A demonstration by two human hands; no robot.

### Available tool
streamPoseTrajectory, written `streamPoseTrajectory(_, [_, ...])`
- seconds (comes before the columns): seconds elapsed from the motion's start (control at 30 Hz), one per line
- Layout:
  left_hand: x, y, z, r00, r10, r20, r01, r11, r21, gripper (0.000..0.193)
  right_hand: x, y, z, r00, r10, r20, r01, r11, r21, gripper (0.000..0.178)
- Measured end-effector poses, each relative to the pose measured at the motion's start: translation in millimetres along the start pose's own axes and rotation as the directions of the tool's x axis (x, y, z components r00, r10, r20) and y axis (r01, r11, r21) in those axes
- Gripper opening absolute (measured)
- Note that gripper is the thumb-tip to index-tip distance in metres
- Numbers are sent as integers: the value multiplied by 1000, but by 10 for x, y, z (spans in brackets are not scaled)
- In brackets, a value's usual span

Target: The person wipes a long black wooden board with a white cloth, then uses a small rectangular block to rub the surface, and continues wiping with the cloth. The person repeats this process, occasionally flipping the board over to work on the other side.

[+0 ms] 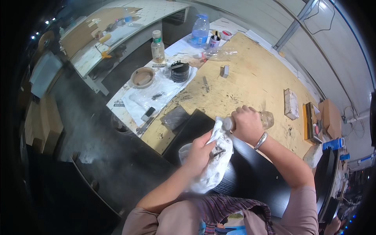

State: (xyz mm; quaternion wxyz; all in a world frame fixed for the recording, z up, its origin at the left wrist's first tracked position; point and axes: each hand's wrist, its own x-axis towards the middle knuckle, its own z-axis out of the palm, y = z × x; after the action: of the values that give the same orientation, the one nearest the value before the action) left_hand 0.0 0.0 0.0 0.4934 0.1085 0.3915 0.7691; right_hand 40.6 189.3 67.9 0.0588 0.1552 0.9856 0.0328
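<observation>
My left hand (199,152) is closed on a stained white cloth (217,169), which hangs bunched below the thumb. My right hand (248,123) wraps round a clear bottle (268,120) lying nearly level, its whitish top end toward the cloth and appearing to touch it. Whether that end is capped, I cannot tell. Beneath both hands lies a glossy black panel (254,172) with wood-like grain, partly covered by the cloth and my forearms. A grey sanding pad or flat sheet (175,118) rests beside the panel's far left corner.
On the wooden worktable (250,70) stand a black round tin (180,71), a tape roll (142,77), a bottle with a green neck (157,47) and a large blue-tinted bottle (200,31). A white block (291,103) and an open box (313,123) sit at the right.
</observation>
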Motion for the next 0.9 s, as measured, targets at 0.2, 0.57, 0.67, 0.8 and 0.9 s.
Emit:
streamPoseTrajectory(0.2, [-572, 493, -143, 964, 267, 5, -252, 903, 348, 49, 444, 849, 843, 918, 361, -165, -101, 614, 782, 13])
streamPoseTrajectory(0.57, [-192, -1740, 320, 749, 39, 661, -630, -267, 729, 40, 701, 1640, 1470, 872, 430, -234, 157, 208, 966, 44])
streamPoseTrajectory(0.67, [138, -1544, 146, 890, 72, 449, -422, -239, 874, 60, 572, 1745, 1410, 945, 319, -71, -27, 293, 956, 48])
streamPoseTrajectory(0.8, [239, -761, -221, 931, 316, 184, -114, -228, 967, 66, 111, 2152, 1823, 967, 243, -80, -72, 556, 828, 52])
streamPoseTrajectory(0.9, [90, -897, -102, 898, 404, 175, -54, -294, 954, 68, -722, 1984, 1728, 987, 160, -31, -87, 683, 725, 53])
